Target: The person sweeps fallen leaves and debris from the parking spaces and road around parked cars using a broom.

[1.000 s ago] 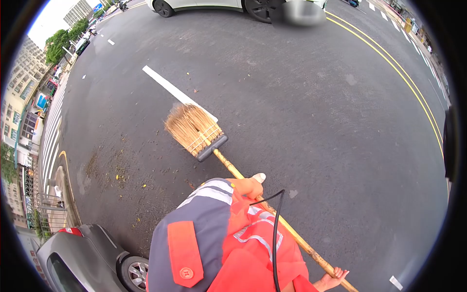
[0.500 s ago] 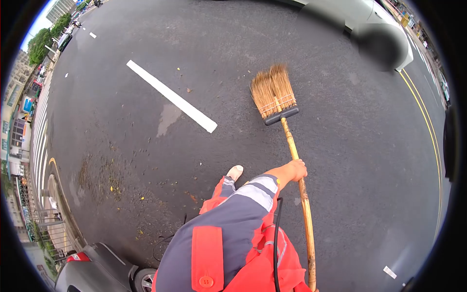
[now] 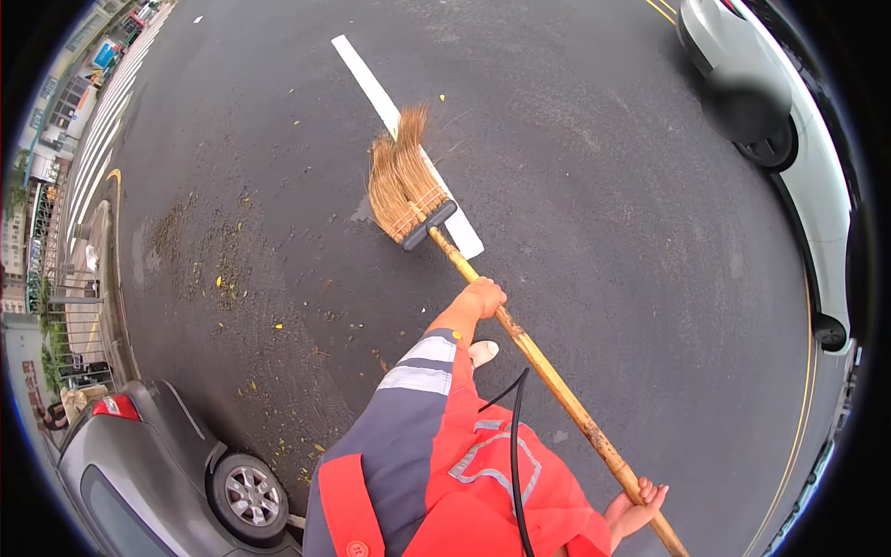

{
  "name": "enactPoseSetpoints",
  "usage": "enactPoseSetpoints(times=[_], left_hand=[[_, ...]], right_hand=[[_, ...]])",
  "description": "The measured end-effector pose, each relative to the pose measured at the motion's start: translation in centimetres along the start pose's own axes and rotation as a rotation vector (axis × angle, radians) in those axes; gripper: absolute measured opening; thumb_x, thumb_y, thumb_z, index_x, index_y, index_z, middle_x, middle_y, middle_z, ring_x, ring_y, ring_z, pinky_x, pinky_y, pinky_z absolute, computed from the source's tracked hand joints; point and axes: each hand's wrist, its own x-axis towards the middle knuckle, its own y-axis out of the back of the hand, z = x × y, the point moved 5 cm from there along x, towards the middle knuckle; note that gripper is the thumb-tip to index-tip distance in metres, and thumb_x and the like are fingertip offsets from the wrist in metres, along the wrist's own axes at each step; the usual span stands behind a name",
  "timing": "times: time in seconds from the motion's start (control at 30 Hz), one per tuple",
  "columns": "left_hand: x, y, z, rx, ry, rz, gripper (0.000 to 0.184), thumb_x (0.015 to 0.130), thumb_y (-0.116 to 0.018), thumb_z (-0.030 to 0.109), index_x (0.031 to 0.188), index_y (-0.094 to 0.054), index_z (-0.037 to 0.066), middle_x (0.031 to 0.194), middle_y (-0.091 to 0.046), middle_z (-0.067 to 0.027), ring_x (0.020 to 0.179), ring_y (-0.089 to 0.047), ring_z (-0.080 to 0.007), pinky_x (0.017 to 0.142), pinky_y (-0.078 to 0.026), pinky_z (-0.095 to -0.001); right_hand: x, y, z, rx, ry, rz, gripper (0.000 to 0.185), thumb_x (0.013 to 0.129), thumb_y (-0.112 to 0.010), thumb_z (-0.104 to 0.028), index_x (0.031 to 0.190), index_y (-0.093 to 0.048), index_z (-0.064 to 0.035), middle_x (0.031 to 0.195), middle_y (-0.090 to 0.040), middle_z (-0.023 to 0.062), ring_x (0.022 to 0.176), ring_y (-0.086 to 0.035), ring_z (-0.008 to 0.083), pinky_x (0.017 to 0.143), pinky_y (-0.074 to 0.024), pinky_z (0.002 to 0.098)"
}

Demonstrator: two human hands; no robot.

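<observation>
A long-handled broom [image 3: 408, 181] with brown bristles and a dark crossbar rests its head over the white painted line [image 3: 371, 88] on the road. Its bamboo handle [image 3: 566, 395] slants down to the lower right. My left hand [image 3: 483, 297] is wrapped round the upper handle, not far below the crossbar. Near the bottom right, my right hand [image 3: 636, 509] grips the handle's lower end, its fingertips showing on the far side. Red-and-grey sleeves with reflective bands partly cover my body. One light shoe [image 3: 483, 353] shows behind my left forearm.
A grey car [image 3: 158, 464] stands at the lower left, and a white car [image 3: 821, 204] is at the right. Fallen leaves and grit [image 3: 227, 278] lie on the asphalt. A kerb [image 3: 116, 269] and fence border the left. A black cable [image 3: 516, 464] hangs in front of me.
The broom head has swung left onto the white line, and the handle now slants more. My left hand moved left with it. My right hand has come into view. The camera view has turned.
</observation>
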Motion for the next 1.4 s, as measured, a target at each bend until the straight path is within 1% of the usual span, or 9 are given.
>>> enactPoseSetpoints(times=[0.13,0.3,0.53,0.63,0.83,0.9,1.0,1.1,1.4], left_hand=[[-5.7,1.7,-10.2,-0.071,0.224,0.059,0.017,0.074,-0.064,0.011,0.09,-0.067,0.016,0.097,-0.065,-0.0093,0.1,-0.058,-0.0276,0.09,-0.043,-0.0373],[-14.7,-1.6,-20.9,-0.113,0.574,0.06,0.025,0.068,-0.073,0.014,0.092,-0.066,0.015,0.097,-0.065,-0.0081,0.105,-0.058,-0.0263,0.09,-0.044,-0.037],[-23.3,-3.1,-21.1,-0.07,0.773,0.189,0.02,0.074,-0.065,0.016,0.094,-0.063,0.016,0.102,-0.06,-0.0033,0.11,-0.051,-0.0219,0.098,-0.038,-0.0447],[-22.8,-4.3,-16.4,-0.036,0.648,0.232,0.019,0.073,-0.061,0.014,0.092,-0.064,0.014,0.1,-0.06,-0.0055,0.108,-0.052,-0.0231,0.103,-0.033,-0.0454],[-17.7,-9.1,-0.5,-0.124,0.273,0.106,0.02,0.066,-0.064,0.017,0.085,-0.068,0.016,0.088,-0.066,-0.0081,0.088,-0.063,-0.0275,0.077,-0.047,-0.0411],[-16.4,-9.6,5.4,-0.201,0.182,0.11,0.022,0.067,-0.064,0.025,0.083,-0.068,0.011,0.084,-0.066,-0.0109,0.085,-0.063,-0.029,0.075,-0.047,-0.0435],[-14.0,-11.6,13.2,-0.233,0.183,0.14,0.022,0.067,-0.064,0.025,0.083,-0.068,0.011,0.084,-0.066,-0.0109,0.086,-0.063,-0.029,0.075,-0.048,-0.0434],[-13.2,-13.3,18.6,-0.277,0.219,0.18,0.023,0.067,-0.065,0.026,0.084,-0.068,0.011,0.085,-0.066,-0.011,0.086,-0.063,-0.029,0.075,-0.048,-0.0432],[-20.3,-22.2,25.1,-0.509,0.647,0.426,0.025,0.068,-0.066,0.028,0.086,-0.067,0.011,0.087,-0.066,-0.0111,0.088,-0.063,-0.0291,0.076,-0.048,-0.0428]], right_hand=[[-0.4,-11.0,5.7,-0.046,-0.041,-0.156,0.027,0.095,-0.049,-0.017,0.071,-0.04,-0.013,0.055,-0.031,-0.0038,0.051,-0.034,0.0061,0.057,-0.0377,0.0218],[-5.1,-18.4,13.8,-0.149,-0.336,-0.661,0.019,0.094,-0.052,-0.022,0.08,-0.047,-0.0101,0.061,-0.034,-0.0031,0.065,-0.041,0.011,0.081,-0.0414,0.0308],[-4.4,-16.3,18.0,-0.187,-0.459,-0.969,0.022,0.094,-0.05,-0.03,0.089,-0.051,-0.009,0.065,-0.044,-0.0014,0.078,-0.048,0.0147,0.093,-0.0389,0.0355],[0.5,-11.6,17.0,-0.167,-0.531,-0.87,0.024,0.092,-0.054,-0.033,0.089,-0.053,-0.0094,0.064,-0.044,-0.0022,0.074,-0.049,0.013,0.092,-0.0398,0.0367],[19.2,3.7,10.2,-0.227,-0.301,-0.18,0.026,0.086,-0.061,-0.031,0.093,-0.053,-0.0072,0.062,-0.044,0.0,0.061,-0.049,0.0164,0.066,-0.0472,0.0295],[24.0,5.1,5.3,-0.439,-0.289,-0.201,0.024,0.084,-0.058,-0.032,0.081,-0.055,-0.0088,0.065,-0.051,0.0031,0.07,-0.053,0.0217,0.072,-0.0438,0.0426],[33.4,5.4,2.2,-0.398,-0.241,-0.319,0.032,0.081,-0.06,-0.038,0.091,-0.058,-0.0071,0.075,-0.057,0.0059,0.075,-0.057,0.0277,0.078,-0.0434,0.0482],[37.9,2.2,1.7,-0.262,-0.384,-0.49,0.023,0.086,-0.061,-0.026,0.093,-0.053,-0.0061,0.059,-0.041,-0.0012,0.056,-0.045,0.0138,0.061,-0.0459,0.0275],[32.8,-8.9,10.2,-0.46,-0.565,-0.895,0.027,0.086,-0.062,-0.028,0.095,-0.051,-0.0045,0.062,-0.045,0.0005,0.056,-0.047,0.0139,0.057,-0.0451,0.0253]])
